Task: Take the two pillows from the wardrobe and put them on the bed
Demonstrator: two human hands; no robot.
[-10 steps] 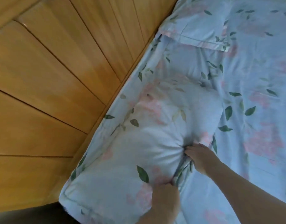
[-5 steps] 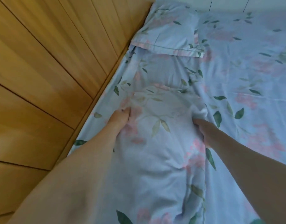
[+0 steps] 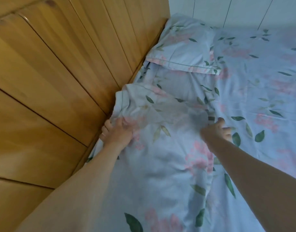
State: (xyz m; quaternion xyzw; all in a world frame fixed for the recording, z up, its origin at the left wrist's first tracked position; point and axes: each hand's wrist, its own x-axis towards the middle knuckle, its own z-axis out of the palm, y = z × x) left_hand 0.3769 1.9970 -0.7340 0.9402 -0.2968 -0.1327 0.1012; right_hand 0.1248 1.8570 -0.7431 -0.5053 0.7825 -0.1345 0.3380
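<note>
Wooden panelling (image 3: 51, 91) in a warm honey tone fills the left half of the view, its boards running down to meet the edge of the bed (image 3: 264, 101). That bed, covered in a pale blue sheet printed with pink blossoms and green leaves, stretches across the right side up to a white wall (image 3: 227, 9) at the back. One pillow, the near pillow (image 3: 160, 148), lies lengthwise on the bed just beside the panelling, in a case of the same floral cloth, rumpled along its far end. Beyond it, apart by a strip of bare sheet, the far pillow (image 3: 182, 49) lies flat in the corner where panelling and wall meet, its piped border turned toward the viewer.

Both bare forearms reach in from the bottom of the frame. At the near pillow's far left corner, the left hand (image 3: 117, 133) is closed into a grip on a bunch of the pillowcase, against the panelling. On the pillow's far right edge, the right hand (image 3: 217, 129) has its fingers curled around the fabric and the thumb lifted.
</note>
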